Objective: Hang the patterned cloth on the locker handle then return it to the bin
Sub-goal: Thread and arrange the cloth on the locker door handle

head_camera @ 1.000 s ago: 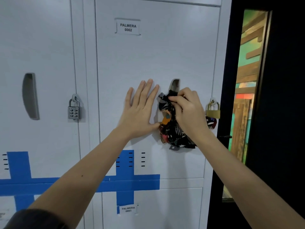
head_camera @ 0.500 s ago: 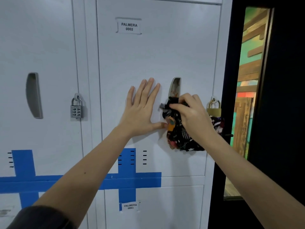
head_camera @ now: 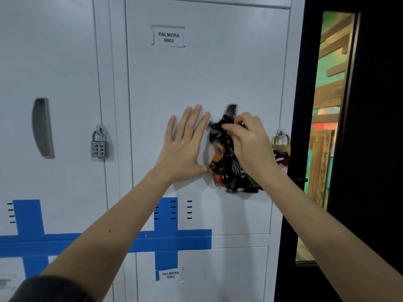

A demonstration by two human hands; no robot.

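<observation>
Cloth, soft and light, bunches under right hand fingers pinching its top; left hand lies flat, open.

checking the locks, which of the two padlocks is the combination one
The silver padlock on the left locker, with number wheels on its face. The brass padlock beside the right hand has none.

Both forearms are bare to the wrists. A dark sleeve covers the left upper arm at the lower frame edge. The hands carry no rings.
</observation>
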